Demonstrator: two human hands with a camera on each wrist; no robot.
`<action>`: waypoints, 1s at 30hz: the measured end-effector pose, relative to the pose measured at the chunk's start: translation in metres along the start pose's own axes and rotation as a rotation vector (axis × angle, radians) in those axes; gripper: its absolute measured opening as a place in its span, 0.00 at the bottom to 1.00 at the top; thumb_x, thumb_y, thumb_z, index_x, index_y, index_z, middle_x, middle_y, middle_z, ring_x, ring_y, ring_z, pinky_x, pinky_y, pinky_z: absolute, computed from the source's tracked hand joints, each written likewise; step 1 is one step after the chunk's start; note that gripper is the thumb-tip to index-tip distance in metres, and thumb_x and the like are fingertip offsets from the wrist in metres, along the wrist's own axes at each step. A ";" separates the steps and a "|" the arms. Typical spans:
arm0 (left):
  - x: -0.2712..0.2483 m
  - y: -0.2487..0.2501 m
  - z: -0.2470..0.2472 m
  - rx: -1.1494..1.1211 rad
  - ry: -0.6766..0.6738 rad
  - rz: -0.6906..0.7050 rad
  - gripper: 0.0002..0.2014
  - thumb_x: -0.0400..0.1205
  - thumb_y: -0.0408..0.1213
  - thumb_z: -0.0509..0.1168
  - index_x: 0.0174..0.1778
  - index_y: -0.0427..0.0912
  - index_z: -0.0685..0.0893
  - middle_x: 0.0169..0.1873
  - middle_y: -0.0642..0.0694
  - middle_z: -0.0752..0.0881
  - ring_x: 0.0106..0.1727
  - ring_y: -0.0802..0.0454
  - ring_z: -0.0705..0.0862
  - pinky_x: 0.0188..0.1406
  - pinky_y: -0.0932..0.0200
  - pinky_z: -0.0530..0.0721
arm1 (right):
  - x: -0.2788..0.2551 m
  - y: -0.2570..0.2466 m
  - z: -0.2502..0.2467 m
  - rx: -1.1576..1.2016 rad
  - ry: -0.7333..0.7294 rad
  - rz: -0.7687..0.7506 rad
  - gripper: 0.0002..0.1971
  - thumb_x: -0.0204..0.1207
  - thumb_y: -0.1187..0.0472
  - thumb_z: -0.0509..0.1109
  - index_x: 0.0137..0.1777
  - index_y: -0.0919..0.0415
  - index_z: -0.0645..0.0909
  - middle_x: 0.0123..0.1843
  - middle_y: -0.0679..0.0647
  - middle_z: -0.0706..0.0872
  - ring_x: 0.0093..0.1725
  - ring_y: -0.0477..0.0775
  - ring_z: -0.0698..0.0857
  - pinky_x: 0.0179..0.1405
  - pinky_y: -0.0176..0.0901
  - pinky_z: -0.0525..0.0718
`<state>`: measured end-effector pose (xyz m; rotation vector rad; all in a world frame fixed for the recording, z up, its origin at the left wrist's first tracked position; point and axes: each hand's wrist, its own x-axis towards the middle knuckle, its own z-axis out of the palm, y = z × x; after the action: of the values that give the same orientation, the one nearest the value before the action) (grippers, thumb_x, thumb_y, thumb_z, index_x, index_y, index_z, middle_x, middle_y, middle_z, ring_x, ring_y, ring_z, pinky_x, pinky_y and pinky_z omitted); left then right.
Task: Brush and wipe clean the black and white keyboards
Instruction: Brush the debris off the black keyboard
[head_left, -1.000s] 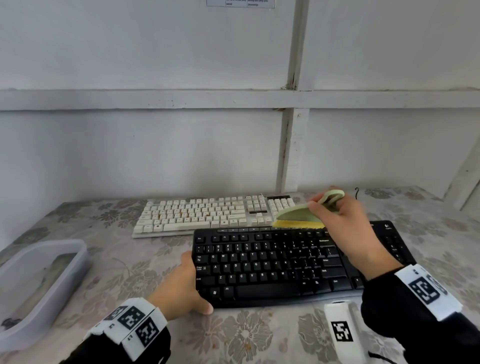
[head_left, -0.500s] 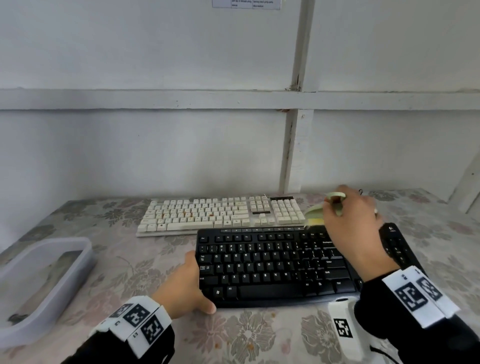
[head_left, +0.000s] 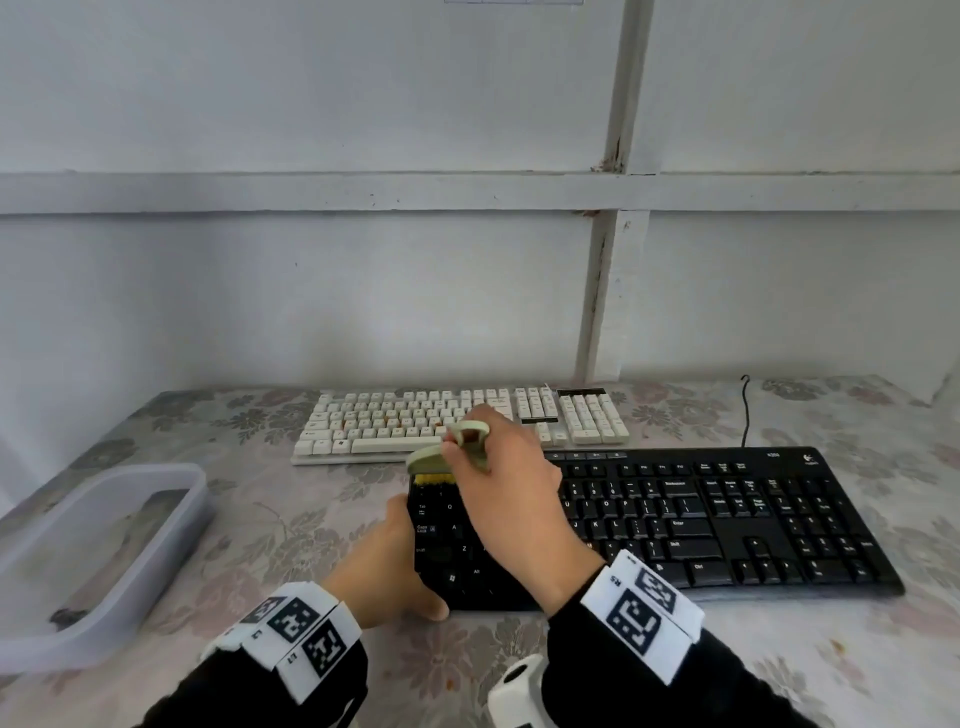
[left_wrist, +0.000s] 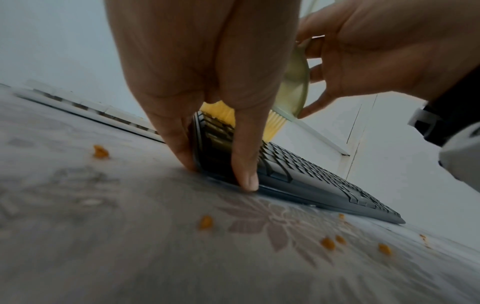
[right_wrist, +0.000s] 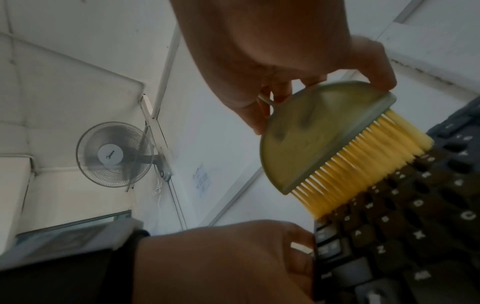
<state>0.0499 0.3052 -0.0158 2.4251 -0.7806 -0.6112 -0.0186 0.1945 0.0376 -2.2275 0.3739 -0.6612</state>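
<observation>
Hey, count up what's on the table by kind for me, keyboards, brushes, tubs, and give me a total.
Keyboards: 2, the black keyboard and the white keyboard.
Brushes: 1, the green brush with yellow bristles, held in the right hand.
Tubs: 1, the plastic tub.
Total: 4.

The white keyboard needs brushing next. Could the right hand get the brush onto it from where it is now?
Probably yes: the right hand holds the brush at the black keyboard's far left corner, and the white keyboard lies just behind with nothing between.
</observation>
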 end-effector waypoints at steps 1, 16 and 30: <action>0.000 0.000 0.000 0.007 0.001 0.001 0.48 0.64 0.35 0.78 0.73 0.42 0.53 0.49 0.55 0.76 0.48 0.57 0.77 0.32 0.72 0.72 | -0.001 0.001 -0.003 -0.031 0.002 0.024 0.04 0.80 0.53 0.64 0.44 0.44 0.73 0.46 0.43 0.83 0.53 0.51 0.80 0.60 0.58 0.76; -0.004 0.005 -0.002 -0.051 -0.003 -0.002 0.46 0.65 0.31 0.78 0.73 0.45 0.55 0.47 0.60 0.74 0.50 0.59 0.75 0.32 0.75 0.70 | 0.000 0.021 -0.023 -0.078 0.083 0.071 0.02 0.80 0.54 0.65 0.46 0.47 0.76 0.45 0.44 0.84 0.53 0.54 0.81 0.60 0.61 0.76; -0.003 0.002 -0.001 -0.078 -0.002 -0.002 0.46 0.65 0.31 0.79 0.73 0.45 0.55 0.48 0.59 0.77 0.51 0.57 0.77 0.36 0.73 0.72 | -0.004 0.031 -0.066 0.013 0.174 0.085 0.07 0.79 0.58 0.66 0.39 0.47 0.76 0.40 0.44 0.83 0.47 0.56 0.83 0.58 0.65 0.79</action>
<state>0.0474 0.3055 -0.0132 2.3547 -0.7408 -0.6334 -0.0610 0.1370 0.0508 -2.1353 0.5466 -0.8124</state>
